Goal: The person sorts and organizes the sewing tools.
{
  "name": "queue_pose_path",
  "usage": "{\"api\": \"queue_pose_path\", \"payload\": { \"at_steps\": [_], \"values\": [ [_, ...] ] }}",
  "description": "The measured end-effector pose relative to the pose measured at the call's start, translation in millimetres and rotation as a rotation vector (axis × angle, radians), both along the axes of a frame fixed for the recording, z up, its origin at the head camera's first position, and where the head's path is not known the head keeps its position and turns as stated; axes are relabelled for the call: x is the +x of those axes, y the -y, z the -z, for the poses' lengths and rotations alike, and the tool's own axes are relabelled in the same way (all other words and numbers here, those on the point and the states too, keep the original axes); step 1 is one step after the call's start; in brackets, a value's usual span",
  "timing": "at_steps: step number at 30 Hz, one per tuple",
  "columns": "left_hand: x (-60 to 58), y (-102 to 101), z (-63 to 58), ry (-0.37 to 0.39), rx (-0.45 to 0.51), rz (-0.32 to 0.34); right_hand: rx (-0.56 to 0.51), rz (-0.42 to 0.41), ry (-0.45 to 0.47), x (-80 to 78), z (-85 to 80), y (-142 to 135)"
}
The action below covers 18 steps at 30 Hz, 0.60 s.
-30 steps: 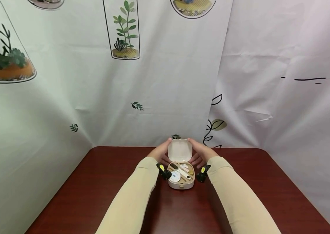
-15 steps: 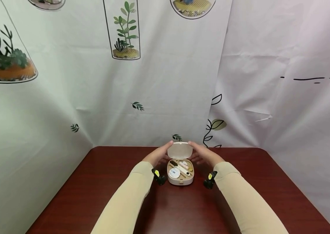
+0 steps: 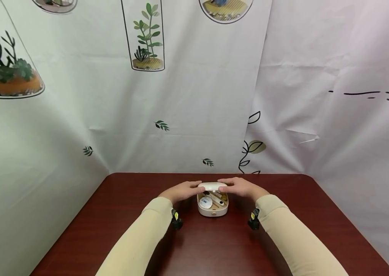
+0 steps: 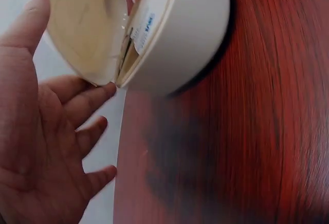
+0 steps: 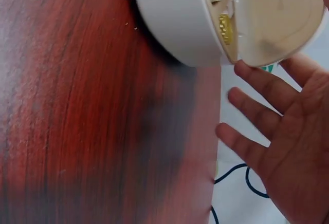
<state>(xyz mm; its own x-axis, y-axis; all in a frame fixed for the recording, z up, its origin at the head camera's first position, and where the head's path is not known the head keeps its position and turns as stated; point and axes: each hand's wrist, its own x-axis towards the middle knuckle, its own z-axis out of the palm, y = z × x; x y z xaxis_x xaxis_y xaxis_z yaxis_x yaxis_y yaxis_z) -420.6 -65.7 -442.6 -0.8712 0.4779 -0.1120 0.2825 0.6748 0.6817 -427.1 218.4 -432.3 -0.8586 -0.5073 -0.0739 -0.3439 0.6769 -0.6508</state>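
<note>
A small rounded cream case point(image 3: 213, 213) stands on the table, its hinged lid point(image 3: 212, 186) partly lowered over the back of it. Inside lie a white disc point(image 3: 205, 202) with blue print, a slim white tool point(image 3: 217, 199) and a small yellow piece point(image 5: 225, 29). At the lid's left corner, my left hand point(image 3: 182, 191) holds it between the thumb on the front edge and the fingers behind. My right hand point(image 3: 244, 188) holds the right corner in the same way. In both wrist views the lower fingers spread out beside the hinge, off the case.
The dark red wooden table point(image 3: 211, 249) ends just behind the case. A white printed cloth point(image 3: 194, 96) hangs along the back and sides. Beyond the table's edge, a dark cable point(image 5: 231, 171) shows in the right wrist view.
The lid has swung from upright down and forward over the case, both hands going with it. My thumbs have come down to its front edge, and my wrists have moved apart.
</note>
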Motion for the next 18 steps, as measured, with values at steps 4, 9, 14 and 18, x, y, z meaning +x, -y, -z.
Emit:
{"api": "queue_pose_path", "payload": {
  "at_steps": [4,9,14,18],
  "values": [
    [-3.4,-0.8,-7.7,-0.096,-0.104,0.052,0.03,0.023,-0.027,0.6,2.8,0.3],
    [-6.7,-5.7,-18.9,-0.114,-0.194,0.077,0.047,0.045,-0.074,0.3,7.3,-0.4],
    [-10.0,-11.3,-22.0,-0.106,-0.254,0.072,0.105,0.058,-0.136,-0.6,13.7,0.2],
    [-10.3,-15.0,-20.3,-0.141,-0.281,0.063,0.14,0.066,-0.174,-0.3,16.7,0.7]
  ]
}}
